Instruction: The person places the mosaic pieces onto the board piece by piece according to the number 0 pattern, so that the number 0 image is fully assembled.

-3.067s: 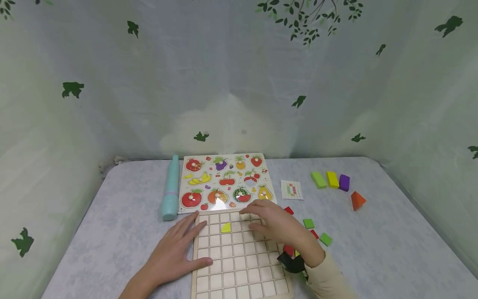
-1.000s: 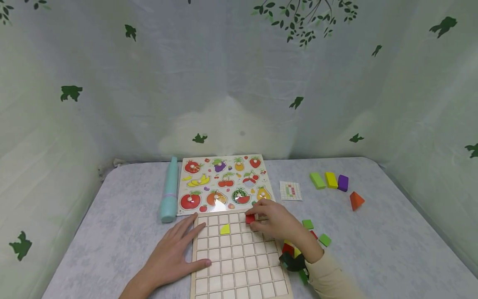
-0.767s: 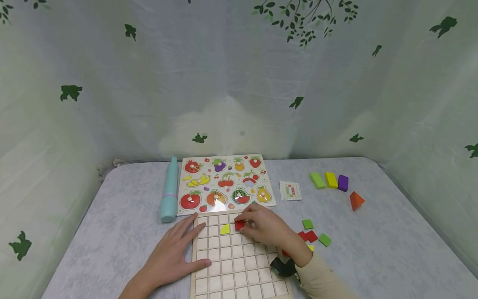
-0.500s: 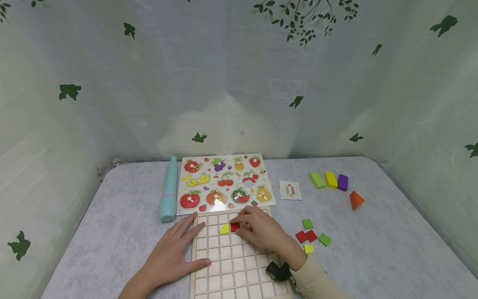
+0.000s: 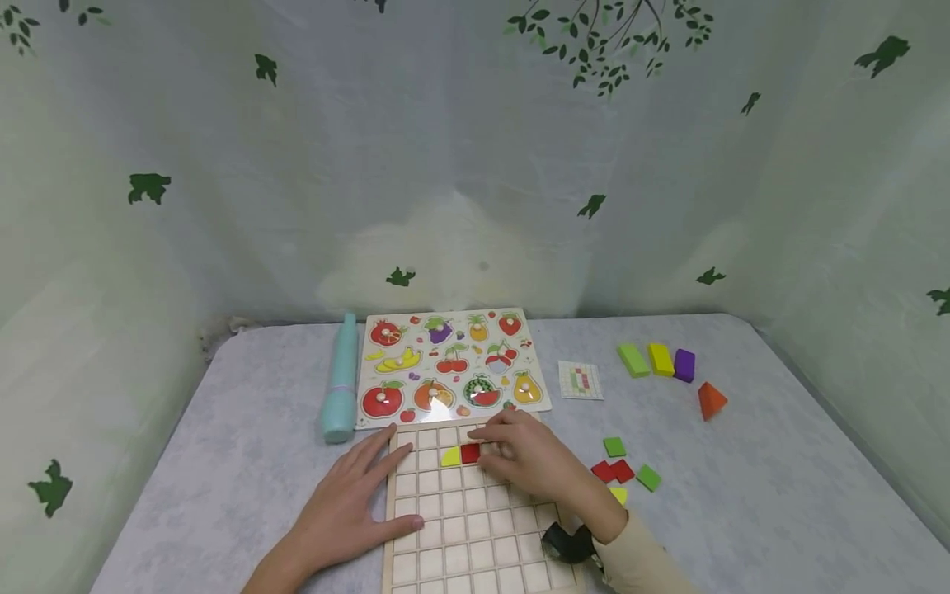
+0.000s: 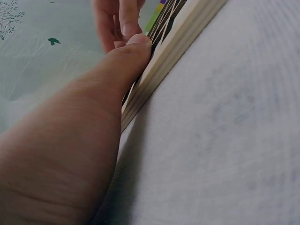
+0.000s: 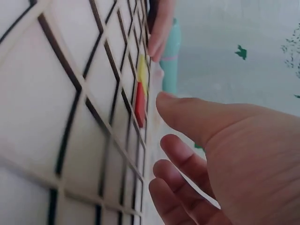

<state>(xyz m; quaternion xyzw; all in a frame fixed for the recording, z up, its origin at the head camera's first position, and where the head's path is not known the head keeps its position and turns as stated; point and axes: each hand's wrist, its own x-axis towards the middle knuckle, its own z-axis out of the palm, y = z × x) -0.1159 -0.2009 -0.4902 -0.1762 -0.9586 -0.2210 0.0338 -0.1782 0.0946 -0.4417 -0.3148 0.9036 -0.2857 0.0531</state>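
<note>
A wooden grid board (image 5: 475,525) lies on the table in front of me. My left hand (image 5: 347,510) rests along its left edge, fingers spread and thumb on the frame. In the second row, a yellow tile (image 5: 450,457) with one rounded corner sits in a cell, and a red square tile (image 5: 470,454) lies just right of it. My right hand (image 5: 536,464) hovers beside the red tile. The right wrist view shows its thumb and fingers apart, holding nothing, with a gap between them and the red tile (image 7: 139,105).
Loose red tiles (image 5: 613,471), green tiles (image 5: 614,447) and a yellow one lie right of the board. A fruit puzzle (image 5: 453,363), a teal bottle-shaped object (image 5: 340,388) and a small pattern card (image 5: 581,380) are behind. Several coloured blocks (image 5: 661,360) stand back right.
The right hand brought the red tile leftward across the board, set it beside the yellow tile and let go, then drew back slightly right. The left hand stayed on the board's edge.
</note>
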